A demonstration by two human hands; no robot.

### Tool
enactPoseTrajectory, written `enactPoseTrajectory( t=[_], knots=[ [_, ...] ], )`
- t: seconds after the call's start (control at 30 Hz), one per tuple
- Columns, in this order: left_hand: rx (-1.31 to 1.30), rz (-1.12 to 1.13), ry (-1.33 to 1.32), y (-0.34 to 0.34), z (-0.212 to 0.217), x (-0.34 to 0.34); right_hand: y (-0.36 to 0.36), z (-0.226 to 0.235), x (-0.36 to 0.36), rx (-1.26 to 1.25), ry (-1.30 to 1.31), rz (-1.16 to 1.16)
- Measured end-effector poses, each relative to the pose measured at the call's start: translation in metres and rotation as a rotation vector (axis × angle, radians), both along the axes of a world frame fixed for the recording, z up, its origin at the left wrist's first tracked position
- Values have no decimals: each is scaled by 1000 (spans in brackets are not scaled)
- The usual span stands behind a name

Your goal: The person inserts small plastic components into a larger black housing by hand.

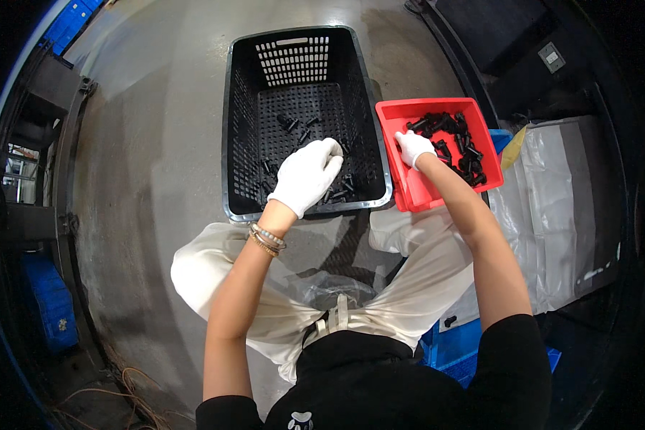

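Note:
My left hand [307, 176], in a white glove, is over the near part of a black plastic crate [292, 34]. Its fingers are curled in, and whatever they hold is hidden. Black bolts [288, 122] lie scattered on the crate's perforated floor, several of them around this hand. To the right stands a red plastic bin [424, 192] with more black bolts [471, 152], mostly along its far and right sides. My right hand [413, 147], gloved too, is at the bin's left side with its fingers closed together; what is between them cannot be made out.
Grey floor [150, 143] surrounds the crate. A plastic-covered stack [566, 193] stands right of the red bin. Blue boxes [455, 347] sit by my right hip, with a single black bolt [449, 321] lying near them. Orange cables [132, 394] run along the lower left.

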State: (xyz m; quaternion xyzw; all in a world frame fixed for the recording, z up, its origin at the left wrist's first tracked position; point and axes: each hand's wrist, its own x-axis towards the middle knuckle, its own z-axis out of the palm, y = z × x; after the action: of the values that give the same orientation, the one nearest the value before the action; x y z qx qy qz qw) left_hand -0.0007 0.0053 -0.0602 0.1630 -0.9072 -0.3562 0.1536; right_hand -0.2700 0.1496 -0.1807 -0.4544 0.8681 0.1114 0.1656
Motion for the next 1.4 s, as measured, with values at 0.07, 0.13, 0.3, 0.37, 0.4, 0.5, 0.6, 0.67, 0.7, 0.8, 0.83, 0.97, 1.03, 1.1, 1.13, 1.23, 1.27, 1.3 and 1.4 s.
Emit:
enactPoseTrajectory(
  t=[0.07, 0.13, 0.3, 0.37, 0.4, 0.5, 0.6, 0.67, 0.7, 0.8, 0.83, 0.97, 1.03, 1.1, 1.13, 1.23, 1.27, 1.3, 1.4],
  knots=[
    [-6, -7, -14, 0, -2, 1, -1, 1, 2, 22, -4, -45],
    [-11, -41, -39, -1, -4, 2, 3, 2, 2, 44, -2, -92],
    [-37, -83, -56, -1, -11, 5, 17, 5, -13, -9, -76, -123],
    [-44, -87, -41, -1, -11, 5, 15, 1, -22, -48, -88, -145],
    [-59, -90, -24, -1, -12, 4, 14, 0, -24, -59, -48, -158],
    [-49, -99, -40, 1, -9, 2, 6, 10, -29, -151, 13, -132],
    [-30, -90, -70, 0, -4, 2, -20, 47, -18, -525, -70, -250],
    [-25, -87, -50, 3, -4, -3, -23, 54, -21, -712, -408, -360],
    [-16, -40, -41, 0, -5, 1, -35, 76, 2, -748, -703, -445],
    [40, 44, -16, 1, 2, -1, -39, 124, 45, -705, -1381, -537],
    [81, 90, -11, 2, 5, -3, -40, 127, 54, -712, -1510, -510],
    [114, 191, 109, 3, 1, -7, -46, 148, 76, -631, -1669, -530],
    [102, 212, 146, 5, 3, -11, -46, 149, 78, -544, -1864, -538],
    [90, 234, 183, 5, 7, -12, -47, 146, 83, -503, -1908, -518],
    [56, 221, 217, 4, 9, -13, -48, 148, 90, -494, -1930, -596],
    [-77, 185, 282, 0, 8, -13, -52, 146, 100, -481, -1964, -737],
    [-173, 162, 315, 0, 7, -12, -52, 144, 100, -481, -1966, -736],
    [-173, 160, 315, 0, 7, -12, -53, 141, 98, -431, -1979, -756],
    [-129, 172, 308, 0, 5, -12, -53, 144, 104, -427, -1960, -790]
  ],
)
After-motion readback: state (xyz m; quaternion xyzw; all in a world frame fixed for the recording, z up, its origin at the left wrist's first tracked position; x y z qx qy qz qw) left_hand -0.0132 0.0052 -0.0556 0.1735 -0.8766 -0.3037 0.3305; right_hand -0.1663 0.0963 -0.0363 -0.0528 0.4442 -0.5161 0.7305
